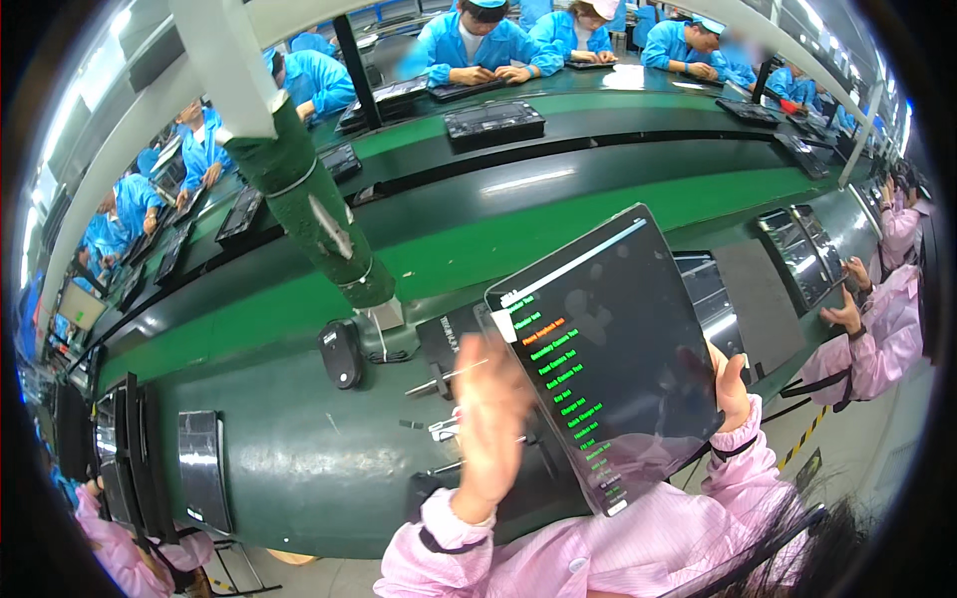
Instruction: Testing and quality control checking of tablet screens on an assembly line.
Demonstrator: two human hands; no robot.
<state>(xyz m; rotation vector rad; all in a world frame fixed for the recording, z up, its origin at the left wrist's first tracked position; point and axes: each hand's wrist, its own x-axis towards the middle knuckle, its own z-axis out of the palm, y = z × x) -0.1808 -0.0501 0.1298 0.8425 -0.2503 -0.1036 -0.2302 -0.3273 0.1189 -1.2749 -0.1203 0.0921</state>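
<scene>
A large black tablet [628,339] is tilted up in front of me, its lit screen showing a list of green lines with one orange line. My right hand [733,387] grips it at the right edge, thumb showing and the other fingers partly hidden behind. A small white tag [502,326] sits at its upper left edge. Beside that left edge my left hand [488,424] is raised and smeared by motion, its fingers stretched upward with nothing visible in them. Behind it on the green bench lie metal-shafted tools [436,382], partly covered by the hand.
A black mouse [341,354] and a coiled cable [387,356] lie by a green post [324,224]. Another tablet [204,468] rests at left. More devices [708,299] lie behind mine on the right. Co-workers in pink [887,319] and blue [478,45] sit around the benches.
</scene>
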